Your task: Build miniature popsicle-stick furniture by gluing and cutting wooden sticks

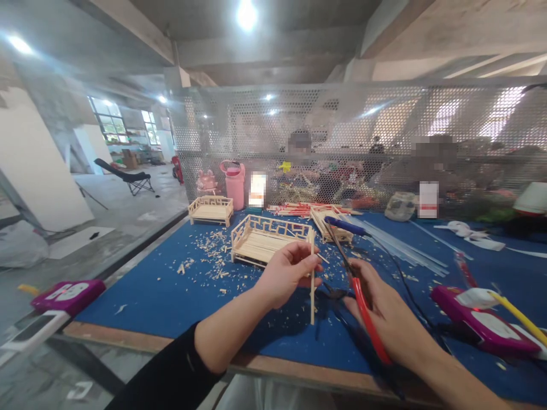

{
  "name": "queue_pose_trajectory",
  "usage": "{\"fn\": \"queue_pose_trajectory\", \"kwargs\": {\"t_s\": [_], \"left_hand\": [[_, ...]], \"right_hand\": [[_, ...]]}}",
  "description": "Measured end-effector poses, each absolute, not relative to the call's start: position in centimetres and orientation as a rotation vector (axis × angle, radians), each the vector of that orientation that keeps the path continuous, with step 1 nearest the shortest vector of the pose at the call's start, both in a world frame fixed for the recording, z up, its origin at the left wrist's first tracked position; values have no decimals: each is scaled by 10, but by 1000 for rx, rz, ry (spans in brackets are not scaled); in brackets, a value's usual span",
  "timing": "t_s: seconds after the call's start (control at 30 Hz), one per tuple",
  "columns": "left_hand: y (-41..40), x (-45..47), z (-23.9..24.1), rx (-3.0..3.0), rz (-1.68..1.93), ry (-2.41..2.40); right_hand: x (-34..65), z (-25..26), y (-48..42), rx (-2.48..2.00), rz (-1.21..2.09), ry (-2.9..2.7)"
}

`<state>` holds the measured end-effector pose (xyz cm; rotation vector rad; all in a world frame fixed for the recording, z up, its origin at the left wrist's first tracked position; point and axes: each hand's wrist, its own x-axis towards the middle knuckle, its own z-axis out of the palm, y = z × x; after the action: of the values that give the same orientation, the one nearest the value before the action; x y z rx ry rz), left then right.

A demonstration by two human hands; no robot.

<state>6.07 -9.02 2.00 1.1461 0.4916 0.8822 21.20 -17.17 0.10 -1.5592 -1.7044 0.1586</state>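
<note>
My left hand [287,272] is closed in a pinch on a thin wooden stick [312,296] that stands upright above the blue table mat [162,296]. My right hand [387,310] grips red-handled cutting pliers [363,310], whose dark jaws [335,293] point toward the stick's lower part. Just behind my left hand sits a small wooden miniature bed [265,239] made of sticks. Wood chips [209,256] are scattered over the mat around it.
A second miniature bed [211,209] and a pink bottle [235,183] stand at the back left. A blue-handled tool [346,226], clear strips [397,242] and a purple box [487,327] lie at the right. Another purple box [68,295] sits at the left edge. People sit behind a perforated screen [342,136].
</note>
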Motion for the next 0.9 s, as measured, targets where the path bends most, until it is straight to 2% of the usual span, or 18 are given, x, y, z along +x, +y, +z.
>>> {"fn": "queue_pose_trajectory", "kwargs": {"t_s": [0.43,0.9], "left_hand": [[-95,63,18,1196,883,480],[-99,66,17,1171,892,484]], "right_hand": [[188,-1,-169,-1500,161,-1717],[187,-4,-169,-1487,-245,-1759]]}}
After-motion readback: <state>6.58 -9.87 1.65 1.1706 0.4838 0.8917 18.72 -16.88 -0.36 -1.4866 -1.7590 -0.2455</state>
